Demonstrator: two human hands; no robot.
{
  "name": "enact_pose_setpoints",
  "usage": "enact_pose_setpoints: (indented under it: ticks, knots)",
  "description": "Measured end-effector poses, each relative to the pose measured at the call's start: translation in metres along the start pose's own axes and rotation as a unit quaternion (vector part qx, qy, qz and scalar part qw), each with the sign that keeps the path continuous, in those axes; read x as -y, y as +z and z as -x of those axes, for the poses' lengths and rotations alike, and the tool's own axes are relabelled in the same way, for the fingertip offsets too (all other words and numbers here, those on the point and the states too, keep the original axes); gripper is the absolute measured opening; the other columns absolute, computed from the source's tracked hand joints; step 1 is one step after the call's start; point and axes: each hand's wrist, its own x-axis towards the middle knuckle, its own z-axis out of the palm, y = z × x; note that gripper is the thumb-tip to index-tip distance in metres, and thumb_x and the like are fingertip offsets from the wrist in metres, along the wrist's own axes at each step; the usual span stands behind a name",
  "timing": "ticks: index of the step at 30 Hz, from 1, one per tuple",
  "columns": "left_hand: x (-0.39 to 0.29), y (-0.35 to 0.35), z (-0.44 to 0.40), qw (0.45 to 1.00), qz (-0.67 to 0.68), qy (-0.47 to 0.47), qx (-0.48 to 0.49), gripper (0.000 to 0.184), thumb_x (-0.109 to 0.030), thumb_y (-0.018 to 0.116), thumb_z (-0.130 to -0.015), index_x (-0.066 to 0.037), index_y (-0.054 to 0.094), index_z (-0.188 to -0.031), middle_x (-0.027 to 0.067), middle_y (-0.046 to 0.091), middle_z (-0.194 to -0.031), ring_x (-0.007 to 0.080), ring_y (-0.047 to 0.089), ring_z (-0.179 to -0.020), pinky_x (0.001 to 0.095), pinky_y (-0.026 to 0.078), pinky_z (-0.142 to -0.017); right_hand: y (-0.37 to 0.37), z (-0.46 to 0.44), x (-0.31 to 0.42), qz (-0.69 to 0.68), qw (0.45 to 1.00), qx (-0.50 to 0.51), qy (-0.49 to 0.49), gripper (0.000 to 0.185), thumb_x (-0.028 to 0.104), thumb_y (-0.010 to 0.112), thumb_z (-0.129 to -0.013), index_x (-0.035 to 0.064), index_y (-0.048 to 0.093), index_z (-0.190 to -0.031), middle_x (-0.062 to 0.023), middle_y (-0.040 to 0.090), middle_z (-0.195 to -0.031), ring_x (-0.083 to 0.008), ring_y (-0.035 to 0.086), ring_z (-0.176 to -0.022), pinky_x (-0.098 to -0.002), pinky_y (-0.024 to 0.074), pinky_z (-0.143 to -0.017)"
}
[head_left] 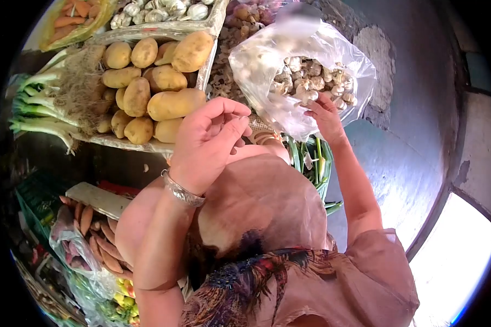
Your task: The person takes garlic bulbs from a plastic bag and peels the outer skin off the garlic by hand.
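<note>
My right hand (327, 119) reaches over the near rim of a clear plastic bag (248, 60) full of garlic bulbs (315, 69). Its thumb and fingers close on a garlic bulb (307, 96) at the near side of the pile. In front of my body, my left hand (213, 139) is raised with curled fingers, the thumb pressed towards the index finger. Whatever it pinches, if anything, is too small or hidden to make out. A silver bracelet (181, 191) circles the left wrist.
Potatoes (137, 97) fill a crate at the left, with leeks (52, 103) beside them. More garlic (174, 8) and carrots (71, 19) lie farther back. Garlic skins (223, 73) lie beside the bag, green stalks (316, 161) below it. Sweet potatoes (106, 248) sit at lower left.
</note>
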Motion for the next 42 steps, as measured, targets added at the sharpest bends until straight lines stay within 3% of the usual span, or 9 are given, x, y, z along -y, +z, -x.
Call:
enact_pose_setpoints:
  ticks: [8, 12, 14, 18, 24, 26, 32, 36, 42]
  knots:
    - [0.004, -0.003, 0.002, 1.000, -0.003, 0.008, 0.000, 0.017, -0.015, 0.061, -0.093, -0.004, 0.064, -0.106, 0.0031, 0.065, -0.083, 0.0082, 0.057, -0.070, 0.0218, 0.046, -0.062, 0.007, -0.026, -0.007, 0.000, 0.999, 0.005, -0.036, 0.042, 0.011, 0.063, -0.089, 0.0041, 0.054, -0.130, -0.0044, 0.066, -0.104, -0.0139, 0.061, -0.095, -0.0291, 0.0496, -0.081]
    - [0.001, -0.001, 0.001, 1.000, -0.013, -0.004, -0.007, 0.017, -0.016, 0.061, -0.093, -0.004, 0.064, -0.106, 0.0028, 0.065, -0.083, 0.0080, 0.057, -0.070, 0.0217, 0.046, -0.062, -0.034, -0.080, -0.054, 0.281, 0.954, -0.096, -0.040, 0.049, 0.018, 0.065, -0.084, 0.0047, 0.054, -0.130, -0.0147, 0.066, -0.111, -0.0238, 0.062, -0.100, -0.0335, 0.0497, -0.084]
    - [-0.001, 0.000, 0.002, 1.000, -0.002, -0.007, -0.008, 0.014, -0.012, 0.060, -0.093, -0.004, 0.063, -0.104, 0.0007, 0.063, -0.082, 0.0056, 0.056, -0.071, 0.0203, 0.045, -0.062, -0.038, -0.092, -0.067, 0.507, 0.854, -0.100, 0.060, 0.063, 0.029, 0.070, -0.081, 0.0023, 0.048, -0.134, -0.0190, 0.065, -0.115, -0.0308, 0.064, -0.103, -0.0371, 0.0492, -0.090]
    - [0.000, -0.002, 0.001, 1.000, 0.006, -0.002, -0.003, 0.011, -0.007, 0.058, -0.093, -0.003, 0.062, -0.103, -0.0014, 0.062, -0.082, 0.0036, 0.055, -0.073, 0.0190, 0.045, -0.063, -0.005, -0.083, -0.059, 0.618, 0.769, -0.122, 0.110, 0.065, 0.039, 0.067, -0.077, 0.0060, 0.050, -0.130, -0.0267, 0.063, -0.113, -0.0411, 0.057, -0.114, -0.0465, 0.0469, -0.092]
    - [0.005, -0.004, -0.001, 1.000, 0.008, 0.010, -0.003, 0.018, -0.016, 0.061, -0.093, -0.005, 0.064, -0.106, 0.0016, 0.064, -0.084, 0.0076, 0.056, -0.070, 0.0215, 0.046, -0.062, 0.007, -0.047, -0.036, 0.504, 0.854, -0.129, 0.017, 0.062, 0.028, 0.075, -0.074, 0.0035, 0.048, -0.123, -0.0212, 0.064, -0.108, -0.0340, 0.064, -0.097, -0.0426, 0.0504, -0.082]
    - [0.005, -0.003, -0.001, 1.000, 0.008, 0.010, -0.004, 0.017, -0.016, 0.061, -0.093, -0.005, 0.064, -0.107, 0.0015, 0.064, -0.084, 0.0075, 0.056, -0.070, 0.0214, 0.046, -0.062, 0.008, -0.033, -0.036, 0.348, 0.924, -0.125, -0.102, 0.055, 0.015, 0.077, -0.074, 0.0031, 0.048, -0.120, -0.0135, 0.064, -0.099, -0.0219, 0.062, -0.084, -0.0349, 0.0504, -0.074]
    - [0.001, 0.003, 0.001, 1.000, 0.026, -0.014, -0.007, 0.025, -0.010, 0.063, -0.091, -0.005, 0.060, -0.116, 0.0008, 0.063, -0.093, 0.0050, 0.056, -0.073, 0.0201, 0.047, -0.062, 0.090, 0.045, 0.057, -0.057, 0.993, 0.065, -0.082, 0.048, -0.001, 0.062, -0.086, 0.0045, 0.044, -0.130, -0.0070, 0.062, -0.112, -0.0165, 0.059, -0.097, -0.0286, 0.0474, -0.085]
    - [0.012, 0.005, -0.001, 0.996, -0.068, 0.049, -0.003, 0.047, -0.003, 0.066, -0.087, -0.006, 0.051, -0.131, 0.0009, 0.061, -0.105, 0.0039, 0.057, -0.078, 0.0192, 0.048, -0.063, 0.122, 0.066, 0.084, -0.127, 0.978, 0.163, -0.025, 0.039, 0.014, 0.065, -0.091, 0.0040, 0.049, -0.126, -0.0075, 0.063, -0.111, -0.0139, 0.060, -0.093, -0.0277, 0.0513, -0.077]
    - [0.002, -0.001, 0.000, 0.998, 0.060, 0.014, 0.023, 0.050, -0.007, 0.070, -0.086, 0.000, 0.048, -0.130, 0.0059, 0.062, -0.104, 0.0099, 0.062, -0.077, 0.0233, 0.052, -0.064, 0.163, 0.088, 0.105, -0.058, 0.988, 0.138, -0.041, 0.030, 0.034, 0.057, -0.098, 0.0058, 0.056, -0.109, -0.0005, 0.061, -0.084, -0.0057, 0.054, -0.067, -0.0189, 0.0411, -0.052]
